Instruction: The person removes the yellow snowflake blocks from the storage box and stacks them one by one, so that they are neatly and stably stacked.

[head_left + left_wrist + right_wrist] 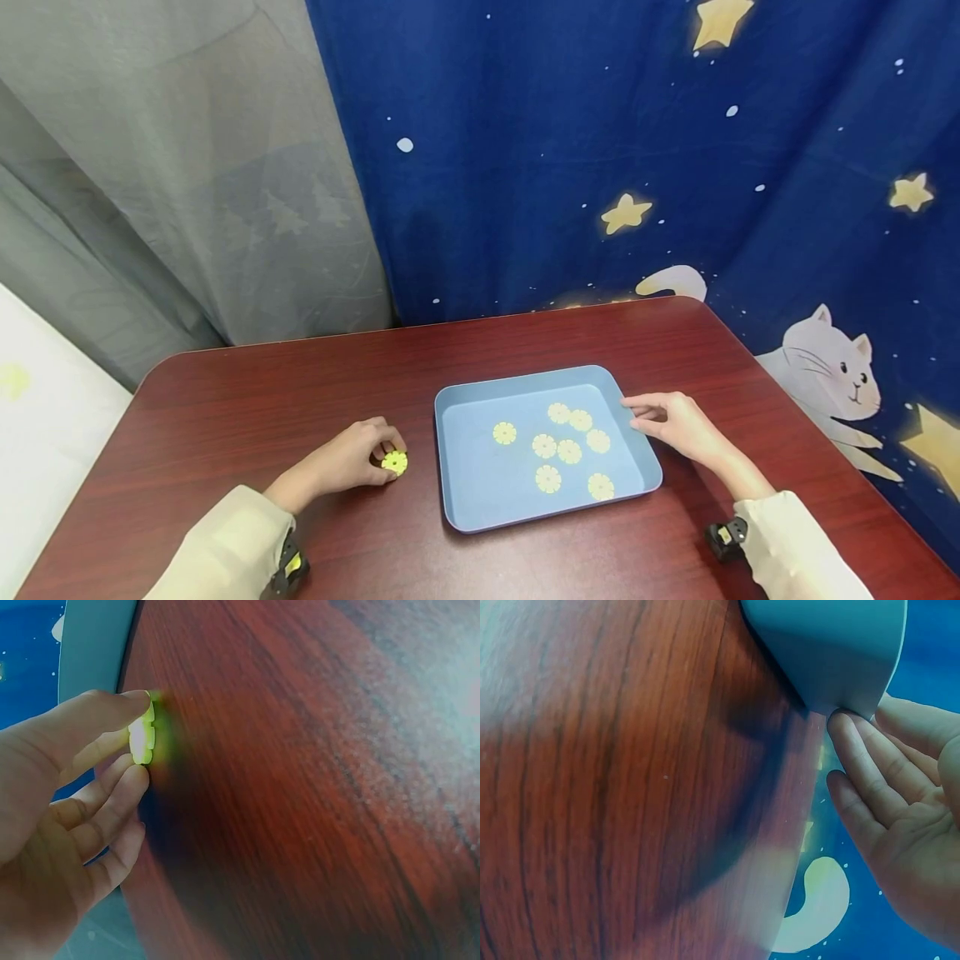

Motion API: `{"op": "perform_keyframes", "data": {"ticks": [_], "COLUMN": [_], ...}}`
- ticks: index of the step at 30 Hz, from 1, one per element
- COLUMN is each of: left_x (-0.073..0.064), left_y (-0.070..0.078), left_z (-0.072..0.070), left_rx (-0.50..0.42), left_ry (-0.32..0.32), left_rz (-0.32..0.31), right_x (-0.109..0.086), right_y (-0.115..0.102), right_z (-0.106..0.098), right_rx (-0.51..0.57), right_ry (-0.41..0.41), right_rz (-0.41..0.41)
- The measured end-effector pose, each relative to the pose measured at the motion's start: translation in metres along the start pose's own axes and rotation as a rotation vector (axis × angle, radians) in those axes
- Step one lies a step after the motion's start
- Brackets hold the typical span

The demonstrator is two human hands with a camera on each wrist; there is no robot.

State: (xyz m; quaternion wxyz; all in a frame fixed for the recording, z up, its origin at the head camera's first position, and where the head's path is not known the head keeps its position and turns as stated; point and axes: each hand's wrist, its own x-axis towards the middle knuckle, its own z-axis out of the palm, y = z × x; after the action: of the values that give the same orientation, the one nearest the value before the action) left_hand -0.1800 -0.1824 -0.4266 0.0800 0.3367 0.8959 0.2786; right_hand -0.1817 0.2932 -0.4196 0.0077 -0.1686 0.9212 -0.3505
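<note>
— Yellow piece (394, 462), head view first: where is it, and what are your hands doing?

— It sits at the fingertips of my left hand (341, 461), left of the blue tray (476, 504) and apart from it, by the dark red tabletop (300, 383). My right hand (678, 425) is at the tray's right side, its grip narrow on the rim. Eight paler pieces (548, 479) lie inside.

— Left wrist view: how is the pinch?

— Thumb on one side, fingertip opposite, the piece turned edge-on to the camera. My other fingers bend loosely nearby. Whether its edge touches the tabletop, I cannot tell.

— Handling note?

— My judgement: hold it by the notched edge, with only enough squeeze to stop it turning; something this thin probably flicks away if pressed off-centre. Raising it clear before any sideways move should spare the tray wall a knock.

— Right wrist view?

— Thumb and fingers meet the tray with its wall between them, fingers fairly straight. How hard they press is not readable. Light contact seems right: enough to steady the tray, too little to tip it and slide the loose pieces together.
</note>
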Motion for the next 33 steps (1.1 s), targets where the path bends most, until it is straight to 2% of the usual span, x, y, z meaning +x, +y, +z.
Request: {"op": "perform_keyframes", "data": {"ticks": [10,15,19,22,27,33], "left_x": [0.0,0.005,0.016,0.027,0.049,0.073], "left_y": [0.002,0.005,0.014,0.025,0.042,0.053], "left_z": [-0.003,-0.006,-0.01,-0.012,-0.01,-0.001], "left_rx": [0.001,-0.023,-0.067,-0.098,-0.147,-0.166], "left_ry": [-0.01,0.008,0.055,0.072,0.037,-0.008], "left_rz": [-0.009,0.025,0.114,0.156,0.154,0.139], "right_x": [0.0,0.0,-0.001,-0.001,-0.002,-0.001], "right_y": [-0.001,-0.002,-0.003,-0.004,-0.005,-0.006], "right_z": [0.0,-0.001,-0.002,-0.002,-0.003,-0.003], "right_rx": [0.009,0.008,0.009,0.007,0.01,0.018], "right_ry": [0.007,0.012,0.015,0.015,0.012,0.004], "right_rz": [-0.002,-0.009,-0.014,-0.012,-0.006,-0.002]}}
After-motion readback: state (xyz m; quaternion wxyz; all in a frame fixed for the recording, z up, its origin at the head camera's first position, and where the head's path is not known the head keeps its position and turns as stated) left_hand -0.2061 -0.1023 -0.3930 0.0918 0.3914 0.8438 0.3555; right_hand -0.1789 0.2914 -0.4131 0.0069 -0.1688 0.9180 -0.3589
